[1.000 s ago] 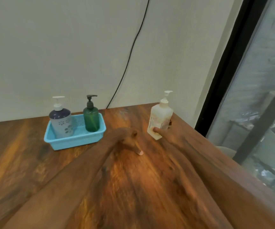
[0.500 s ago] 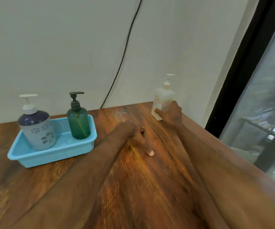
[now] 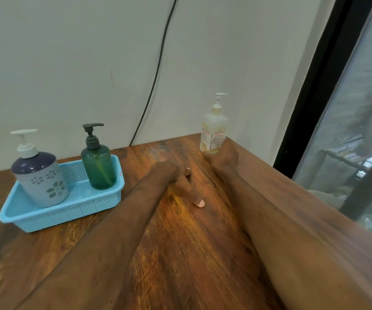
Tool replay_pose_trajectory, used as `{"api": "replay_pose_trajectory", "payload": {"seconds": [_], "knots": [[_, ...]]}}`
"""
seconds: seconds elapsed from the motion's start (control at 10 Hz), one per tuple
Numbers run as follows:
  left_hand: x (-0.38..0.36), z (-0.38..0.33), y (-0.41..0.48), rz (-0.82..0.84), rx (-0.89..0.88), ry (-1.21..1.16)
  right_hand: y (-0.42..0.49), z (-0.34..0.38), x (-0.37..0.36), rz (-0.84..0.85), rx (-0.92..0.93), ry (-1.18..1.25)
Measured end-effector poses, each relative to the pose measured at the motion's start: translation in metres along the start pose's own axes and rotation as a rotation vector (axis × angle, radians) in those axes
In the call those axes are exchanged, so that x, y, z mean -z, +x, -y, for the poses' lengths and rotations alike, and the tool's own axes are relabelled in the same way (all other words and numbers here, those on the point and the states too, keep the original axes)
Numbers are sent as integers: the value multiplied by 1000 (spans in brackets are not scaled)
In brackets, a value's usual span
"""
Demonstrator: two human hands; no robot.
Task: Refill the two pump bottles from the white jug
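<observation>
1. Nearest, both bare forearms are stretched over the wooden table [image 3: 180, 253].
2. The left hand [image 3: 171, 175] is rested on the wood and holds nothing. Its fingers are loosely curled and one is stretched out along the surface.
3. Just to its left the blue basket [image 3: 53, 217] is set. Both bottles to be refilled are stood upright in it with their pumps screwed on, so no filling is judged to have begun.
4. The grey flowered bottle [image 3: 42, 182] is opaque and its level cannot be told. In the green bottle [image 3: 97, 168] a dip tube is seen, but no clear level.
5. If liquid is poured while the bottles are left in the light basket, spills could be caught in its mesh, or a bottle tipped.
6. Farther off, near the table's right edge, the cream pump bottle [image 3: 214, 133] is held low by the right hand [image 3: 224, 156]. The thumb is curled against its foot, and the far fingers are hidden.
7. This is taken to be the supply, as no other white jug is seen; pale liquid seems to reach its shoulder. Held so low, so near the edge, it could be toppled off.
8. Behind, a black cable [image 3: 156, 74] is hung down the wall.
</observation>
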State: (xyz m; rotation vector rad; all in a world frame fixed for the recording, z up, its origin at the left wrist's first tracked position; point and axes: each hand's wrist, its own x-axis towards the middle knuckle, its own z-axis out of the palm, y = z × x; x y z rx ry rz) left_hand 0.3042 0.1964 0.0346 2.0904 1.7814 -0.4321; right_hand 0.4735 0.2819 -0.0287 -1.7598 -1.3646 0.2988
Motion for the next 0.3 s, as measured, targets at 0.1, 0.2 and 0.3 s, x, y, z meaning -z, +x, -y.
{"api": "replay_pose_trajectory", "payload": {"seconds": [0.1, 0.2, 0.3], "knots": [[1, -1, 0, 13, 12, -9, -2, -2, -2, 0, 10, -19], [-1, -1, -6, 7, 10, -17, -7, -6, 0, 21, 46, -30], [-2, -3, -16, -27, 13, -26, -11, -8, 5, 58, 91, -21]]}}
